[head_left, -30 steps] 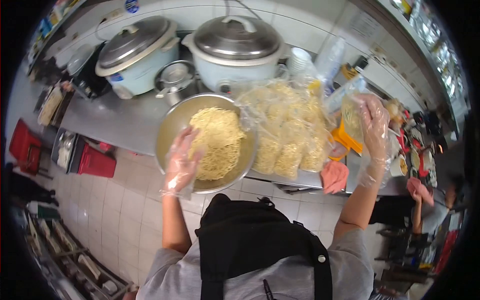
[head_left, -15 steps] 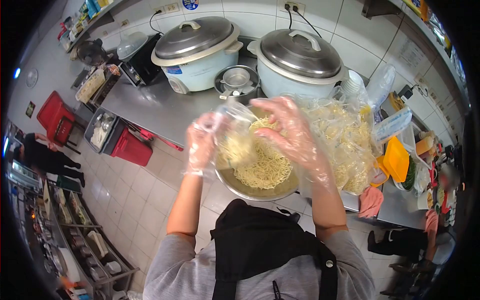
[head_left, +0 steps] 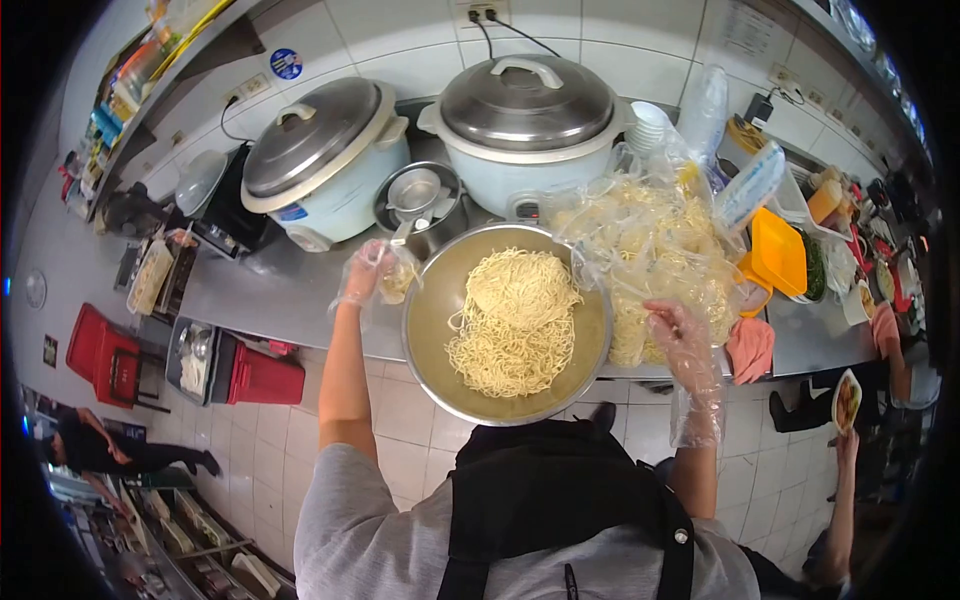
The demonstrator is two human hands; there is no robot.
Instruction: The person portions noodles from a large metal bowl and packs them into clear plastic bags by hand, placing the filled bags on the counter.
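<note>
My left hand (head_left: pixel 366 272), in a clear plastic glove, is closed on a plastic bag (head_left: pixel 400 277) just left of the bowl. Whatever little the bag contains is hard to make out. Noodles (head_left: pixel 515 325) lie in the large metal bowl (head_left: pixel 425 375), a paler, compact clump on top of looser strands. My right hand (head_left: pixel 685 335), also gloved, is off the bowl's right side, at the front of the piled bags of noodles (head_left: pixel 650 240). Its fingers are slightly bent and point left, with nothing visible in them.
Two lidded rice cookers (head_left: pixel 330 150) (head_left: pixel 530 110) stand behind the bowl. A metal pot (head_left: pixel 440 232) with a strainer sits between them. An orange container (head_left: pixel 778 252) and a pink cloth (head_left: pixel 749 350) are at the right. A co-worker's hand holds a dish of food (head_left: pixel 846 400).
My left hand has moved left off the bowl with the bag, which looks much emptier. More noodles lie in the bowl. My right hand has moved right to the bags.
</note>
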